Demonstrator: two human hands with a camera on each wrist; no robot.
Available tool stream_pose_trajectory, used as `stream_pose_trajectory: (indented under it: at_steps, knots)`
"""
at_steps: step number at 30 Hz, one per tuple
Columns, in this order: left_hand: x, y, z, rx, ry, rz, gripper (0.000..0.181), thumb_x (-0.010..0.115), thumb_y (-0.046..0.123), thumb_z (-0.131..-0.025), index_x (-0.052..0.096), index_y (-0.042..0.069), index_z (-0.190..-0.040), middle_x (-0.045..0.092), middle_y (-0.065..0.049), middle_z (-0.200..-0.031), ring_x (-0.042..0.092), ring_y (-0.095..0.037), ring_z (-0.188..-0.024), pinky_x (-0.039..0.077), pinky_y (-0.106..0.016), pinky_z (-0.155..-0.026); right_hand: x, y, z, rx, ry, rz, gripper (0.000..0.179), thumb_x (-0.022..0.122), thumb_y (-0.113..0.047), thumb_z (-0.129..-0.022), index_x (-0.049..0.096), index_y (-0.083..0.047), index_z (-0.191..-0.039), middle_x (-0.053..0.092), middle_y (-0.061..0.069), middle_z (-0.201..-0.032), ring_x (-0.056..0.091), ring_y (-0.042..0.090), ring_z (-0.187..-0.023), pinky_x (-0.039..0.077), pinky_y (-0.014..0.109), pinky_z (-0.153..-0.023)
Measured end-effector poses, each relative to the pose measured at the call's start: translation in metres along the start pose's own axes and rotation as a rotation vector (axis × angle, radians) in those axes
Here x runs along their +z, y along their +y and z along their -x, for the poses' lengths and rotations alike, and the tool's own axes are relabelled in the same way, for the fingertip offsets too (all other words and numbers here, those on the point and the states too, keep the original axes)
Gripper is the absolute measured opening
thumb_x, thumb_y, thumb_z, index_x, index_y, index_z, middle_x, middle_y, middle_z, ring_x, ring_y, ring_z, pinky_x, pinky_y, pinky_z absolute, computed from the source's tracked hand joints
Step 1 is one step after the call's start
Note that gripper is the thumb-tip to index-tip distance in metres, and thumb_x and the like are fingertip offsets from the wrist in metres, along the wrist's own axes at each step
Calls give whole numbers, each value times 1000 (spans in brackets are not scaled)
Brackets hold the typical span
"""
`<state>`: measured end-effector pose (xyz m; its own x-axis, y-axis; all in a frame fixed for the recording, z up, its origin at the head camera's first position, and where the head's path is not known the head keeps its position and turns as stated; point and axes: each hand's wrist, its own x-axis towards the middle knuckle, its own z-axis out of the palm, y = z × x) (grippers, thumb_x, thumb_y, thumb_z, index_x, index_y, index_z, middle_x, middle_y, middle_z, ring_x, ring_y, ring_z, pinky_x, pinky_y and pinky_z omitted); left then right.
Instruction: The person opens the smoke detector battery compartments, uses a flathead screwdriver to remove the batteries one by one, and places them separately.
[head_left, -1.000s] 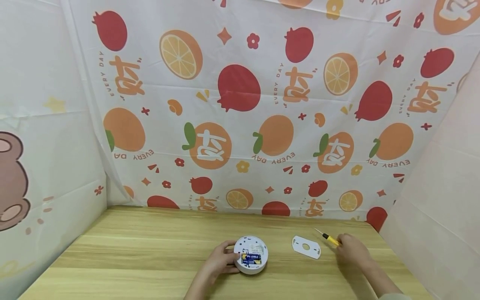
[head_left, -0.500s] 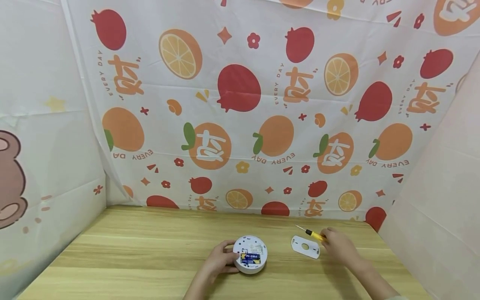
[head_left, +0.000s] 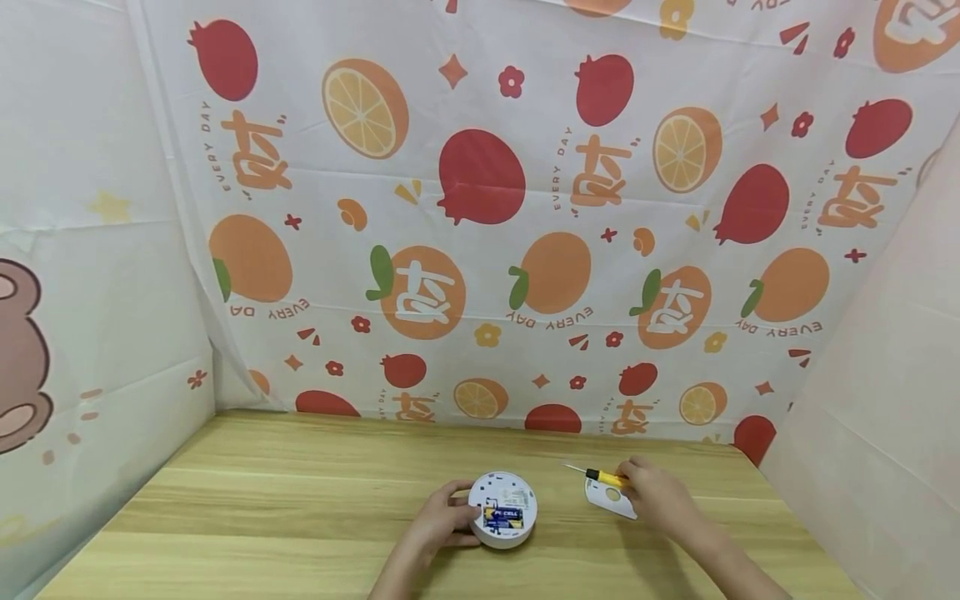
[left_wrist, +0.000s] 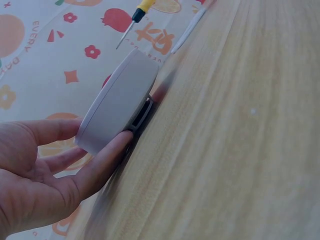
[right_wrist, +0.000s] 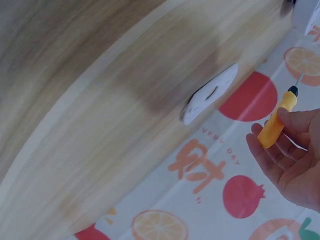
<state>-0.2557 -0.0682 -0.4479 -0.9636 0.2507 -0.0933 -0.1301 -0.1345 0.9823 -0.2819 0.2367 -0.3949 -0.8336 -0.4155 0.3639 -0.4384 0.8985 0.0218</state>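
My left hand (head_left: 441, 518) grips the left side of a round white smoke detector (head_left: 495, 493), whose back faces up with blue batteries (head_left: 501, 517) in its compartment. In the left wrist view, the thumb and fingers hold the detector's side (left_wrist: 112, 95) just over the wood. My right hand (head_left: 662, 497) holds a yellow-and-black screwdriver (head_left: 611, 479) by its handle, the thin metal tip pointing left toward the detector. Beneath that hand lies a white mounting plate (head_left: 599, 496) with a round centre hole, its right end hidden. The right wrist view shows the screwdriver handle (right_wrist: 274, 127) between thumb and fingers.
Everything is on a wooden table (head_left: 300, 492). A fruit-printed cloth (head_left: 480, 275) hangs behind the back edge, and pale cloth walls (head_left: 112, 333) stand at both sides.
My right hand has moved left with the screwdriver, from right of the mounting plate to over it. My left hand and the smoke detector have stayed in place.
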Motion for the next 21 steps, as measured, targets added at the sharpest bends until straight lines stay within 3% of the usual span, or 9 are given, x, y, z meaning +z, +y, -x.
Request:
stream_pose_trajectory:
  at_steps: [7, 21]
  knots:
    - [1, 1, 1, 4, -3, 5, 50, 50, -2, -76, 27, -8, -120, 41, -27, -106, 53, -25, -75, 47, -40, -61, -5, -11, -2, -70, 7, 4, 15, 65, -9, -67, 59, -11, -80, 45, -8, -71, 46, 6, -57, 38, 20, -43]
    - [1, 0, 3, 23, -11, 3, 50, 49, -2, -76, 30, -2, -122, 43, -25, -103, 54, -25, -73, 47, -40, -60, -9, -29, 0, -201, 63, 20, 16, 67, -8, -65, 59, -13, -78, 45, -9, -70, 46, 5, -59, 43, 19, -49]
